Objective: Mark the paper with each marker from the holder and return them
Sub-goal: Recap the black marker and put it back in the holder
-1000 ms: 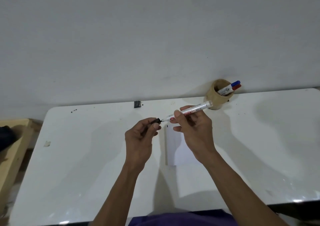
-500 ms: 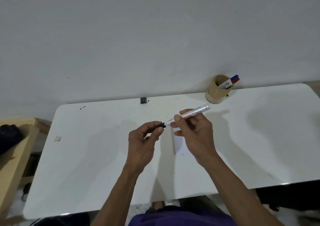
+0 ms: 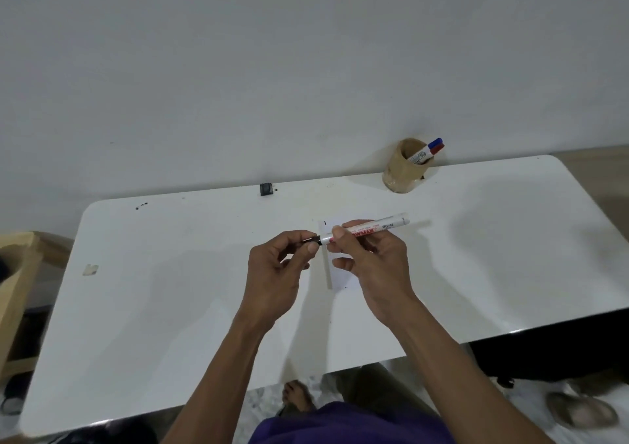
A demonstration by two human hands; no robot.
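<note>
the paper [image 3: 340, 273] is mostly hidden behind both hands; its small marks seem too faint to read.

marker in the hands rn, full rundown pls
The marker has a white, plastic-looking barrel with red lettering and small dark print near its rear end. It is held roughly level above the white table and the paper, tip end pointing left. The right hand grips its barrel; the left hand pinches the black cap at the tip end. Whether the cap is fully seated cannot be told.
</note>
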